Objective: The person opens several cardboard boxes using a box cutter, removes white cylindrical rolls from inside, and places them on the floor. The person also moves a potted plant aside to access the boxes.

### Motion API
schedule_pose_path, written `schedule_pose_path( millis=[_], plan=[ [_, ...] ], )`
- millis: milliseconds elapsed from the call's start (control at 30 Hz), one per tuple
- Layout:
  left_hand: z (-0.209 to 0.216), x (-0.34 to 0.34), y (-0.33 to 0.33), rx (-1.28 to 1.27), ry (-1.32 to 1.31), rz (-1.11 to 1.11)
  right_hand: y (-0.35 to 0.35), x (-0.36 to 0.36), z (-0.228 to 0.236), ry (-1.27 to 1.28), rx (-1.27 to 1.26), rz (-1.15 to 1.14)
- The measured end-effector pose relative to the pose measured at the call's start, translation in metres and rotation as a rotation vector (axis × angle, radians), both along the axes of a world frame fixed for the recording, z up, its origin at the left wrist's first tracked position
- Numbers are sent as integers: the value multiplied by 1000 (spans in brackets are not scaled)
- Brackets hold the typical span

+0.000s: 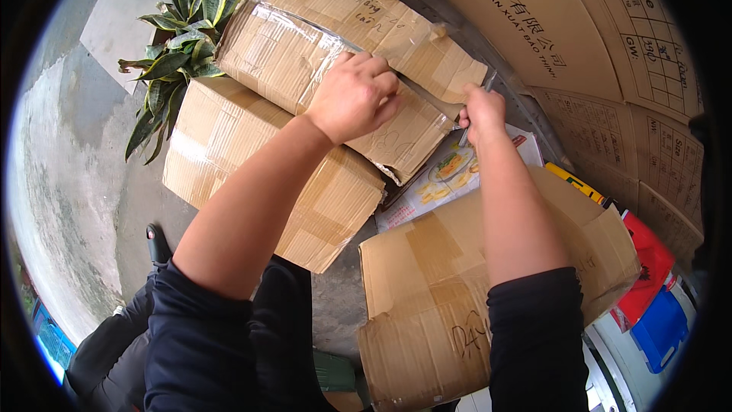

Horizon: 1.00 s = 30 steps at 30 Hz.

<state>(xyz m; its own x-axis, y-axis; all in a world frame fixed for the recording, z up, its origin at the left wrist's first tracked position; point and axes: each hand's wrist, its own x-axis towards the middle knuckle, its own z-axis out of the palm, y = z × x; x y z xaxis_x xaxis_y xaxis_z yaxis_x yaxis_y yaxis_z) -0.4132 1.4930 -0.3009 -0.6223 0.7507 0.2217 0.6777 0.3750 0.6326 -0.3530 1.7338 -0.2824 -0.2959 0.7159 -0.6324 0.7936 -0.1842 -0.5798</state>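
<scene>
I'm seemingly working at the far box (267, 53) beside the plant (169, 65), left hand (357, 98) curled over its seam (303, 25), grip unclear, right hand (483, 113) pinching a thin strip (491, 78); next is likely needing steady pulling.

The left forearm (255, 206) slants forward and rightward, bare past a dark sleeve (200, 336) pushed up near the elbow; the left hand (357, 97) arches, back upward, fingers curled under, fingertips hidden. The right forearm (520, 214) reaches almost straight ahead, its right hand (483, 113) tightly clenched.
</scene>
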Motion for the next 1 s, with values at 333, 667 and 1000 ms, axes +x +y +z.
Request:
schedule_pose_path(
  millis=[333,667,1000],
  plan=[
    [-3,-20,44,-701,35,-108,15,-32,40,471,-278,-161],
    [66,102,-101,-967,-541,-371,-1,-8,17,490,-47,120],
    [13,96,-79,-798,-420,26,-82,21,-26,-193,447,1893]
  ],
)
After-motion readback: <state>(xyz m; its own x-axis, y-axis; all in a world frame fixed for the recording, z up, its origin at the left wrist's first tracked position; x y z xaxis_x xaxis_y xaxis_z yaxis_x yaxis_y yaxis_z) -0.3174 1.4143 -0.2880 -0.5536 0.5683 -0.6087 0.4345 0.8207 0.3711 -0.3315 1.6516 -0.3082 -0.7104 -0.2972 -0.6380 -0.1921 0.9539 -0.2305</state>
